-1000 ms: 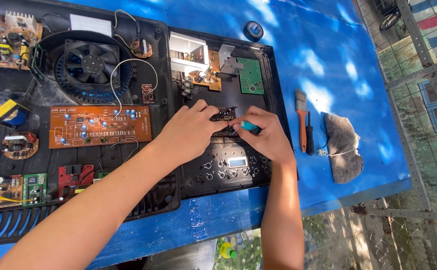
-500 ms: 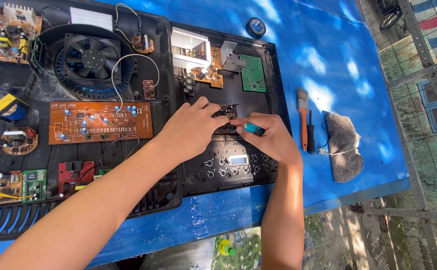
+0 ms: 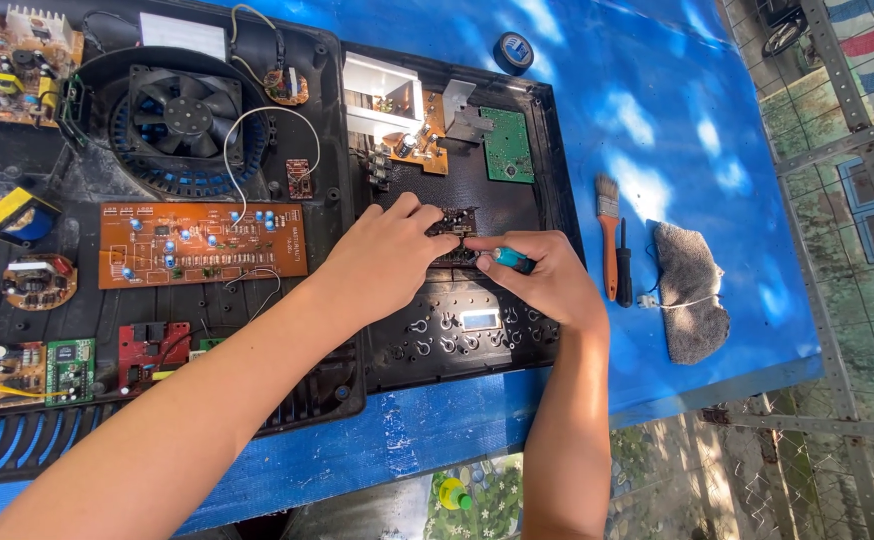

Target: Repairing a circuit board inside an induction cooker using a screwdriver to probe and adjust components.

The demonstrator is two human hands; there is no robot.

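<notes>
While the left hand is pinning the small dark board against the black panel, the right hand is working a teal-handled screwdriver at that board's lower edge. The step in hand seems to be turning a screw on the board; whether it is going in or coming out cannot be told, since the tip is hidden under the fingers. The left fingers are lying spread and flat, thumb and forefinger pressing the board's left side. The right fingers are curling narrowly round the screwdriver handle, gripping it close to the tip.

The next move probably calls for keeping the tip seated and upright on the screw while the left hand is steadying the board so it is not twisting.

The board is sitting near the middle of the panel, just above a row of button housings and a small pale window. It is looking dark, rectangular and studded with small components, much smaller than the orange board lying to the panel's left. Right of the panel, a brush and a grey cloth are lying on the blue table.
</notes>
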